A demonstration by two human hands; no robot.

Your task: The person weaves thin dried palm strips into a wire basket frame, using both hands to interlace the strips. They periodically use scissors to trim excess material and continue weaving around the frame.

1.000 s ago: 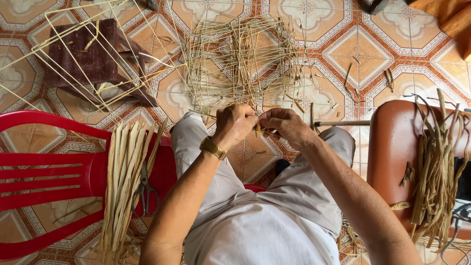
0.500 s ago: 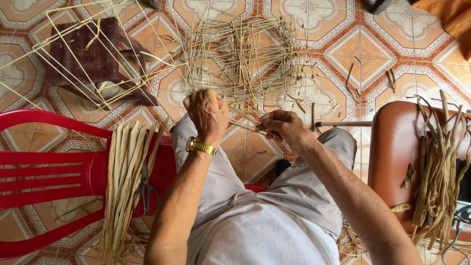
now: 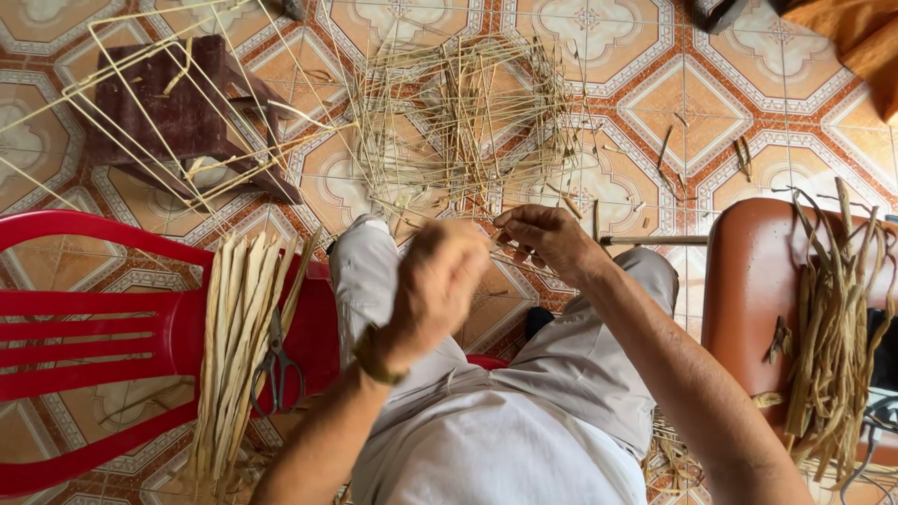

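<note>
Head view. The thin pale strand running between the two hands looks brittle, so a hard pull from the left hand could snap it or drag it out of the right hand's pinch. That is a judgement drawn from how slight the strand looks. The left hand is blurred, which suggests quick motion, and a quick tug could also whip the loose end into the tangled heap of thin reeds lying on the tiled floor just beyond the fingers. The scissors lie on the red plastic chair to the left of the left hand, beside a bundle of flat pale strips; a sweeping elbow could knock either off the seat.

The right hand has its fingers pinched closed on the strand, thumb against fingertips, above the knees. The left hand's fingers are curled inward toward a fist, but the blur hides whether they grip the strand, so I cannot tell what they hold. A watch sits on that wrist.

To the right of the right hand, well apart, a brown stool carries a heap of darker dried strips. Beyond the left hand stands a dark wooden stool wrapped by a pale cane frame.
</note>
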